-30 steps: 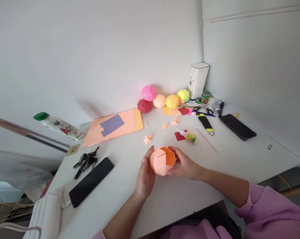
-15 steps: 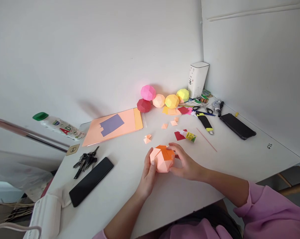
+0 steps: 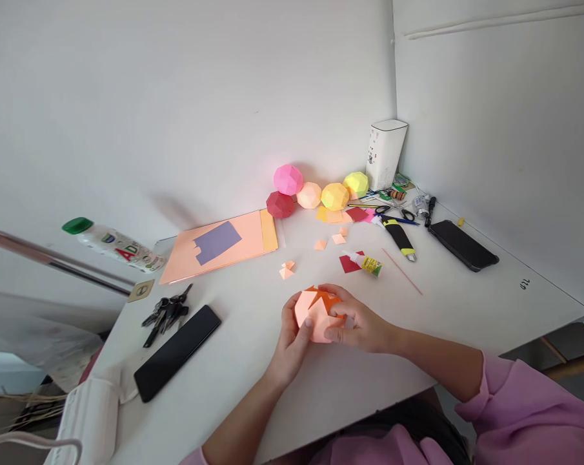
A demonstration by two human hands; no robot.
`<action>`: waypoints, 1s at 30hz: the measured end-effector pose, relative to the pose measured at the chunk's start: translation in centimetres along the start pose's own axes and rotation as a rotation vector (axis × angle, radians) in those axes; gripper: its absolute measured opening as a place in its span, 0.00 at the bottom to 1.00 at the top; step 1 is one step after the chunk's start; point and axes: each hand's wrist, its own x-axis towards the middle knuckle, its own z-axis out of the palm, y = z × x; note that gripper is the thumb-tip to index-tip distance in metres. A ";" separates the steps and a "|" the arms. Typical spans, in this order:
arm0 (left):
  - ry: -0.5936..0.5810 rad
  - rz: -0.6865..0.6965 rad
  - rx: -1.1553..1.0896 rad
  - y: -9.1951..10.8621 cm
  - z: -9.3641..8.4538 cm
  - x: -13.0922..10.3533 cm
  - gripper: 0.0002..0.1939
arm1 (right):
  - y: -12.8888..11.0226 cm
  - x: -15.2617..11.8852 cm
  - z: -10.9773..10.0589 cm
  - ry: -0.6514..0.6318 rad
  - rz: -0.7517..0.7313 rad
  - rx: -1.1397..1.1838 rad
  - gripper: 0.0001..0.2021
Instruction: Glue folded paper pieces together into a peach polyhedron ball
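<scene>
Peach faceted paper ball [image 3: 319, 321] sits between both hands over the near half of the white table [image 3: 354, 384]; whether its underside touches the tabletop cannot be told. Left hand [image 3: 290, 337] cups it from the left, wrist bent up from the forearm, fingers curled behind and thumb pressed on a front facet. Right hand [image 3: 360, 323] comes in from the right with its palm turned toward the ball, forefinger arched over the upper rim and thumb against the lower right side, so both hands are closed on the paper. Pointed flaps stand around an opening at the top, where deeper orange shows inside.

Both forearms slant in from the near edge of the table, the right one crossing it close to the pink sleeve [image 3: 509, 394]. Bare tabletop shows between the left wrist and the black phone [image 3: 177, 353], and in front of the ball down to that edge. Beyond the fingers, small folded peach pieces [image 3: 286, 269] lie near, with the yellow-labelled glue bottle [image 3: 372, 265] on a red paper square [image 3: 348, 264] and a thin pink stick [image 3: 402, 272] farther right
</scene>
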 end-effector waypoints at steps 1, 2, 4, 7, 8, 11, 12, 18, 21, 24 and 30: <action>-0.003 0.004 0.002 0.0 0.0 0.0 0.27 | 0.0 0.0 0.1 0.009 0.005 0.016 0.13; -0.009 0.003 0.002 0.1 0.1 0.0 0.27 | 0.0 0.0 0.1 0.017 0.009 0.028 0.14; -0.023 0.000 0.001 0.2 0.1 -0.1 0.27 | 0.1 0.1 0.2 0.030 0.018 0.043 0.14; -0.036 0.009 0.000 0.2 0.1 -0.1 0.27 | 0.3 0.1 0.4 0.048 0.029 0.052 0.15; -0.038 0.013 0.001 0.2 0.1 -0.1 0.28 | 0.3 0.0 0.4 0.053 0.028 0.055 0.15; -0.040 0.023 0.006 0.1 0.1 -0.1 0.28 | 0.3 0.0 0.5 0.057 0.029 0.064 0.16; -0.040 0.026 0.005 0.0 0.1 -0.1 0.29 | 0.3 0.0 0.5 0.055 0.034 0.066 0.16; -0.026 0.021 0.001 0.1 0.3 -0.2 0.30 | 0.4 0.0 0.6 0.043 0.059 0.086 0.16; -0.050 0.022 -0.006 0.1 0.4 -0.2 0.30 | 0.5 0.1 0.7 0.058 0.063 0.095 0.17; -0.049 0.060 0.000 0.0 0.4 -0.2 0.29 | 0.4 0.0 0.7 0.061 0.060 0.096 0.17; -0.058 0.166 0.074 -0.3 0.4 -0.3 0.28 | 0.0 -0.1 0.7 0.106 0.087 0.048 0.18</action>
